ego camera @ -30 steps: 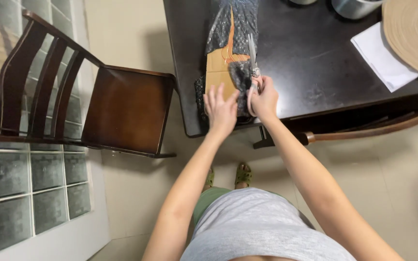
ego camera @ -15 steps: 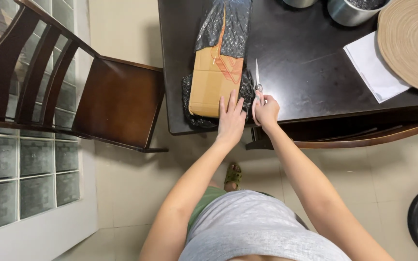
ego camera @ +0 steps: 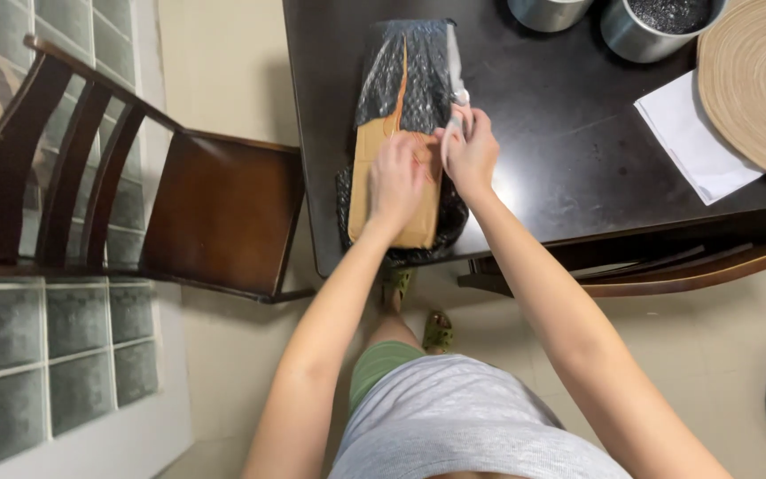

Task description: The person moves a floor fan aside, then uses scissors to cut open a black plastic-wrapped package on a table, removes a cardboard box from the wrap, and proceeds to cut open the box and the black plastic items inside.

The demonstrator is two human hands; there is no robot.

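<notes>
Dark table [ego camera: 560, 151], brown box [ego camera: 396, 191] in black wrap [ego camera: 405, 75], scissors [ego camera: 456, 66]

Dark table [ego camera: 560, 168] (parcel [ego camera: 401, 133], napkin [ego camera: 693, 142], mat [ego camera: 760, 84])

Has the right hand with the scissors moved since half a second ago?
Yes. The right hand with the scissors has gone from near the table edge further in, up along the wrapped box, beside the left hand.

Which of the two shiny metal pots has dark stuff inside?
The round metal pot on the right, beside the woven mat, holds dark bits. The left metal pot is cut off by the picture's edge.
</notes>
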